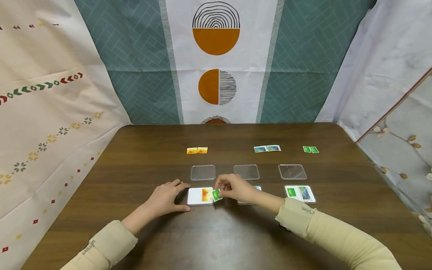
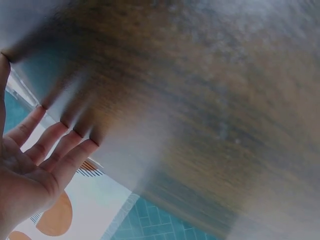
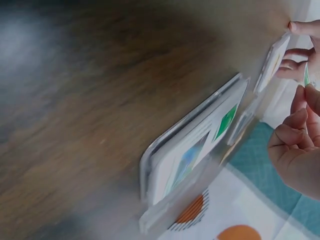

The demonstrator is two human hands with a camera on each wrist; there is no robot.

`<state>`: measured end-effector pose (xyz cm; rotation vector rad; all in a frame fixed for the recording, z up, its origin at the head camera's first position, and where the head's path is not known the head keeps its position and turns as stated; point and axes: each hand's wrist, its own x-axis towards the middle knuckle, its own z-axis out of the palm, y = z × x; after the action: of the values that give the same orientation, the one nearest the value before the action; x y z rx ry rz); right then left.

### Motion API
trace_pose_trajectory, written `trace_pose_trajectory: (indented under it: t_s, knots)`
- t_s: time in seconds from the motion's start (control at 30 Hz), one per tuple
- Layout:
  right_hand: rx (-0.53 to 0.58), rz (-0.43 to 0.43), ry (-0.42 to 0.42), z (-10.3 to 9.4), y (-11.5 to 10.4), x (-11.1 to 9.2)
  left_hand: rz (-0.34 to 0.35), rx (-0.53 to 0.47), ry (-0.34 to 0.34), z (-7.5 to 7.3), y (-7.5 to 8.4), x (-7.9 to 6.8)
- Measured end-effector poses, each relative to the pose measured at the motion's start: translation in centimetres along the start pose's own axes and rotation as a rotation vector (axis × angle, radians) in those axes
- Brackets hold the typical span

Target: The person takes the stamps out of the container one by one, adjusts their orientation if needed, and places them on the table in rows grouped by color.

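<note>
A green stamp [image 1: 217, 194] is pinched between thumb and fingertips of my right hand [image 1: 236, 188]. It overlaps the right edge of a white card [image 1: 194, 196] lying in a clear case. An orange stamp [image 1: 207, 195] sits on that card's right half. My left hand [image 1: 168, 198] rests at the case's left side, thumb by the near corner and index finger by the far one, fingers nearly straight. In the left wrist view, the fingertips [image 2: 94, 139] touch the tabletop. My right hand and forearm partly hide a second cased card [image 1: 245, 203].
A third cased card [image 1: 297, 200] carries a green and a blue landscape stamp. Three clear lids, left [image 1: 203, 173], middle [image 1: 246, 172] and right [image 1: 292, 172], lie behind the cases. Farther back are pairs of orange [image 1: 197, 150], blue [image 1: 267, 148] and green [image 1: 310, 149] stamps.
</note>
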<state>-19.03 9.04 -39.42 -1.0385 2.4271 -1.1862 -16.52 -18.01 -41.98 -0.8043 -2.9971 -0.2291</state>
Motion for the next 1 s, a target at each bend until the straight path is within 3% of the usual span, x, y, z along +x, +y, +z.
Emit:
trace_pose_trajectory:
  t_s: [0.43, 1.0]
  knots:
    - [0.011, 0.039, 0.061, -3.1, 0.5, -2.1, 0.008, -0.008, 0.023, 0.0, 0.0, 0.1]
    - [0.007, 0.105, 0.191, -6.7, 3.7, -5.5, 0.004, -0.020, 0.004, -0.1, 0.0, 0.2]
